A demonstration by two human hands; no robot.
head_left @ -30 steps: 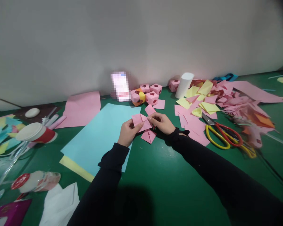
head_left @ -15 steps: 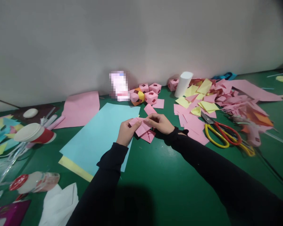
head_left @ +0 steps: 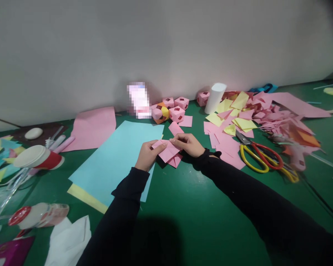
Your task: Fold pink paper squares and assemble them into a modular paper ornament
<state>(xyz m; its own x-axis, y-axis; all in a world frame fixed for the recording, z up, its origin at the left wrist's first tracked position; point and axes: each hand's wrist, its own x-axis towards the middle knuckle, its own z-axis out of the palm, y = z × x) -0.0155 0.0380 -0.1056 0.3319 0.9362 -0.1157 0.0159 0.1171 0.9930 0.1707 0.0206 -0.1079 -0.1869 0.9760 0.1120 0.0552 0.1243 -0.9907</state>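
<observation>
1. Left hand (head_left: 148, 155): thumb on top, fingers under, pinched on the left edge of a folded pink paper square (head_left: 167, 151).
2. Right hand (head_left: 190, 145): thumb and fingertips together on the same square's upper right edge. Exact finger placement underneath is hidden on both sides.
3. Square is between my hands, in front of me, over the green table (head_left: 199, 221). It partly covers a second pink folded piece (head_left: 175, 161); can't tell if they touch.
4. Just beyond my right fingers: a pink paper strip (head_left: 175, 128).
5. Left: light blue sheet (head_left: 113, 159), on top of a yellow sheet (head_left: 86, 199), my left hand over its right edge.
6. Behind: pink paper polyhedra (head_left: 177, 113) grouped with an orange-and-yellow one (head_left: 161, 113), beside a pixelated upright screen (head_left: 139, 99) near the wall.
7. Right: pink and yellow cut paper, then scissors (head_left: 262, 159) with one red and one yellow handle, blades partly over the pink paper. Pink glue gun (head_left: 297, 159) beyond.
8. Far left: red-and-white paper cup (head_left: 39, 157), tipped; bottle (head_left: 39, 215) on its side, near a crumpled white tissue (head_left: 69, 240).
</observation>
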